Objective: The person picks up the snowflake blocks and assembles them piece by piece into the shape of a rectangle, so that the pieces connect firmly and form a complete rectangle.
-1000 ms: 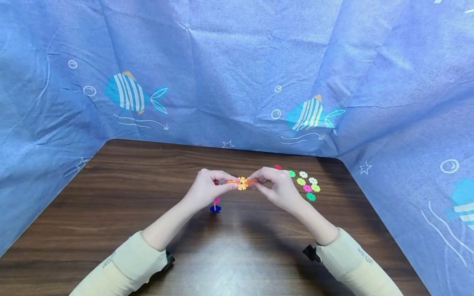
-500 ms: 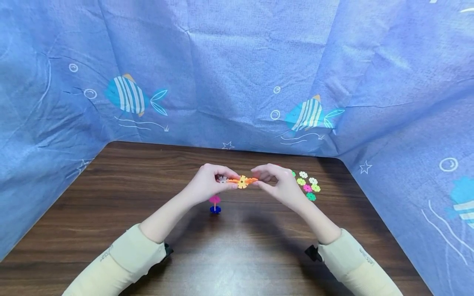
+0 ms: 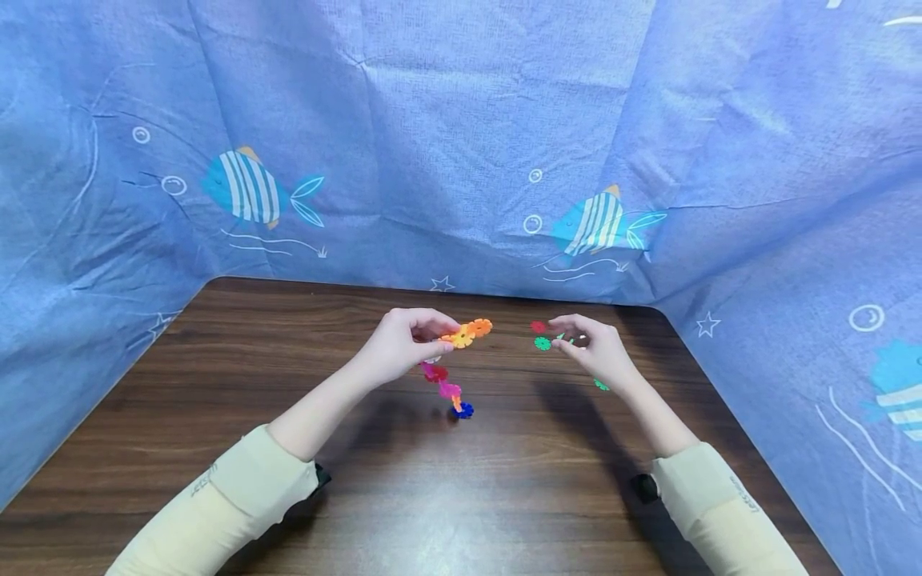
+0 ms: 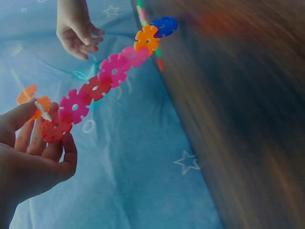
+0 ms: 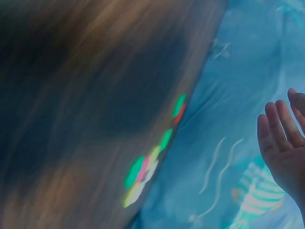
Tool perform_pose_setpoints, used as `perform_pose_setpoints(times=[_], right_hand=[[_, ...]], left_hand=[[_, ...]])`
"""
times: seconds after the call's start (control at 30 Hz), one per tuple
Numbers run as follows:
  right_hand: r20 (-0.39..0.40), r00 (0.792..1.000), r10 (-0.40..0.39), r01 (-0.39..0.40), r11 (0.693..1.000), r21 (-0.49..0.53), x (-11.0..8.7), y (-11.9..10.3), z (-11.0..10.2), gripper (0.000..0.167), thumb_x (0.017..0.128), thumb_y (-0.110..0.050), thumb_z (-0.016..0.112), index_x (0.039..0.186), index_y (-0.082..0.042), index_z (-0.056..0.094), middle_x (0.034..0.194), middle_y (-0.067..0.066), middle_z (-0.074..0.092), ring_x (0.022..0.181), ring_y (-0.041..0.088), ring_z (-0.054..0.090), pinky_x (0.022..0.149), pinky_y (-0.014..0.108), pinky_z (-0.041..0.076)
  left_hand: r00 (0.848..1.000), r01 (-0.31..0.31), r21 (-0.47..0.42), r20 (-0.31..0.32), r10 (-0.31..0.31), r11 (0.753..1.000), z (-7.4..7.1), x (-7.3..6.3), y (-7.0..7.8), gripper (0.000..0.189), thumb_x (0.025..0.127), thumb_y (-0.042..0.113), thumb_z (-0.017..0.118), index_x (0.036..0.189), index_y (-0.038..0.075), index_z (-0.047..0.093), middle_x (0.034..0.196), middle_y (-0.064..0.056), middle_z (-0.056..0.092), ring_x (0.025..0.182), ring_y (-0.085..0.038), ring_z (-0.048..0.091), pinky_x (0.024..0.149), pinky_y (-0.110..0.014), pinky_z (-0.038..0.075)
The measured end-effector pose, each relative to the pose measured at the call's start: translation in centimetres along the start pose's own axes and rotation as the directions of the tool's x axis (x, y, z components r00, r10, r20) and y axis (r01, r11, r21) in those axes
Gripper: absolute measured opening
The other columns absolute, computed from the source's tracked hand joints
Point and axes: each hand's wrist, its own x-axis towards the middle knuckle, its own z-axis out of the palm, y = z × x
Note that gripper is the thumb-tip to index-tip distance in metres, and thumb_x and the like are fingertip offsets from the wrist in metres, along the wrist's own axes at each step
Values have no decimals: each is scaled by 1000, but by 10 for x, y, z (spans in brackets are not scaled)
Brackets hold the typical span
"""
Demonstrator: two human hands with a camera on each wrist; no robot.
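Observation:
My left hand pinches a chain of interlocking flower-shaped plastic discs between thumb and fingers. In the left wrist view the chain slants away through red, pink and orange pieces to a dark blue disc. A yellow-orange disc and an orange disc stick out past my left fingertips in the head view, while the rest hangs below. My right hand holds nothing, its fingers relaxed and apart over the loose discs. In the right wrist view that hand appears with fingers extended.
A loose red disc and a green disc lie left of my right fingertips. Several more loose discs form a cluster, partly hidden by my right hand in the head view. Behind the wooden table hangs a blue fish-print curtain.
My right hand has let go of the orange end of the chain and moved right over the loose discs. My left hand has tilted the chain, swinging its blue end to the right.

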Motion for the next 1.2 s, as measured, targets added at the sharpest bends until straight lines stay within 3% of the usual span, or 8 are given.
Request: perform_pose_setpoints(times=[0.2,0.47,0.6,0.73,0.9,1.2], right_hand=[[24,999,49,-48,998,-47,-5,33,-8,28,80,-2,72,107,-5,66,89,9,71,76,14,63,62,27,54],[47,995,93,-84,982,-168,-11,75,-14,27,77,0,73,103,-3,67,81,7,69,69,9,62,60,23,51],[78,993,94,-76,974,-215,-14,90,-16,28,76,2,72,103,0,68,82,11,69,72,18,63,62,27,50],[99,991,96,-68,965,-253,-15,101,-16,27,74,1,72,101,1,68,82,14,68,74,27,62,66,34,48],[145,981,129,-80,951,-300,-10,110,-16,27,75,-2,72,101,3,67,83,16,66,76,29,60,69,40,47],[237,948,211,-97,904,-416,-6,117,-9,33,78,-15,73,105,3,68,84,15,60,79,29,58,74,46,47]], left_hand=[[999,-24,-40,-36,23,999,-1,0,-14,28,82,7,72,109,9,67,93,-7,71,76,-17,65,63,-31,56],[996,-39,-19,-76,38,999,-3,0,-35,31,81,9,74,111,8,67,93,-9,71,73,-23,63,59,-26,53],[996,-33,11,-79,33,999,-2,-1,-44,29,80,7,74,109,7,67,93,-10,71,72,-20,62,59,-24,50],[996,-30,46,-81,33,998,-2,-2,-50,29,79,7,75,107,7,68,90,-8,72,68,-13,58,54,-22,45],[998,-22,42,-52,25,999,-3,-2,-59,30,79,5,75,107,4,67,90,-10,71,73,-12,60,59,-22,47],[998,66,-3,14,-66,998,-6,-4,-74,37,78,4,75,113,-2,63,91,-12,70,77,-14,61,66,-23,50]])
